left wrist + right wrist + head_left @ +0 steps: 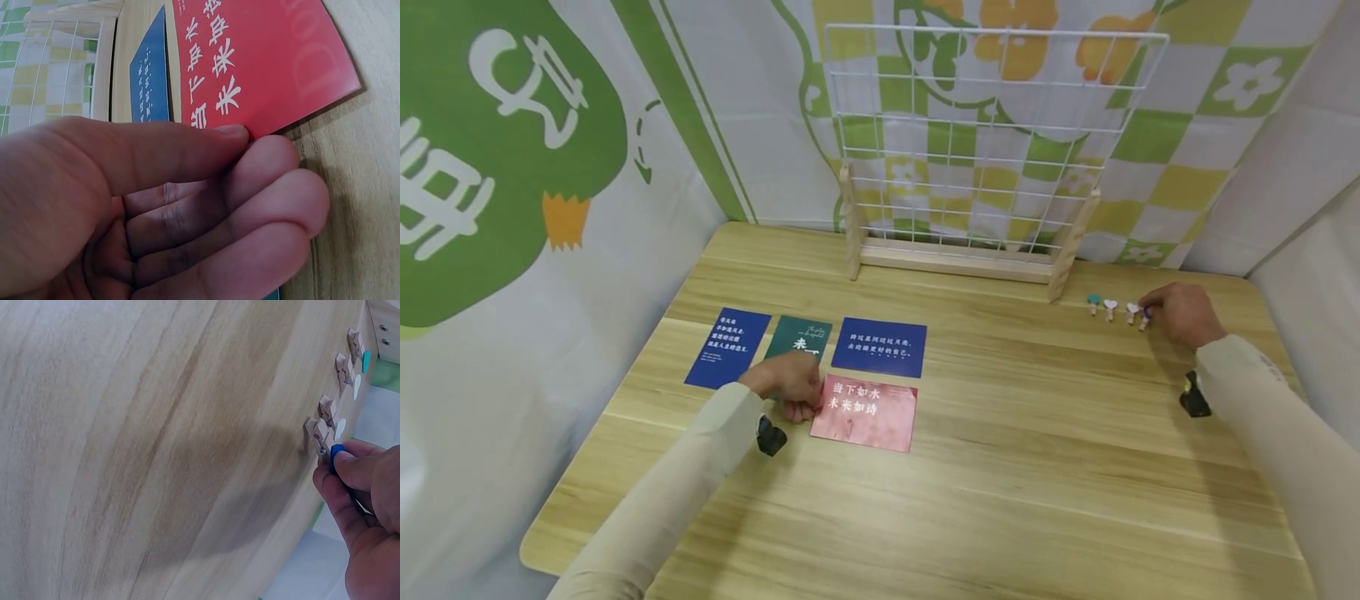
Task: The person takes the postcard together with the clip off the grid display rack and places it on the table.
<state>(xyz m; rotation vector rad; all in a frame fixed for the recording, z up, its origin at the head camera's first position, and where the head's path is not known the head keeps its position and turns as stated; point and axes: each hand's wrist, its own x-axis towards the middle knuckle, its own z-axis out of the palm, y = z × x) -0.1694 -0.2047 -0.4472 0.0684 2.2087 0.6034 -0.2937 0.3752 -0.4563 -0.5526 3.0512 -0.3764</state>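
My left hand (793,384) pinches the left edge of a pink-red card (867,418) with white writing, thumb on top in the left wrist view. Beyond that card lies a blue card (880,347), and a green card (787,332) is partly covered by the hand. Another blue card (727,347) lies farther left. At the far right, my right hand (1185,312) pinches the blue-topped end of a small wooden clothespin (321,439) between thumb and forefinger. Beside it lie a green-topped clothespin (1093,304) and two with white heart tops, the nearer heart clothespin (329,410) right alongside.
A white wire grid panel (977,150) stands in a wooden base (955,260) at the back of the wooden table (1037,483). Patterned cloth (1157,150) hangs behind it, and a printed curtain (647,217) hangs along the left side.
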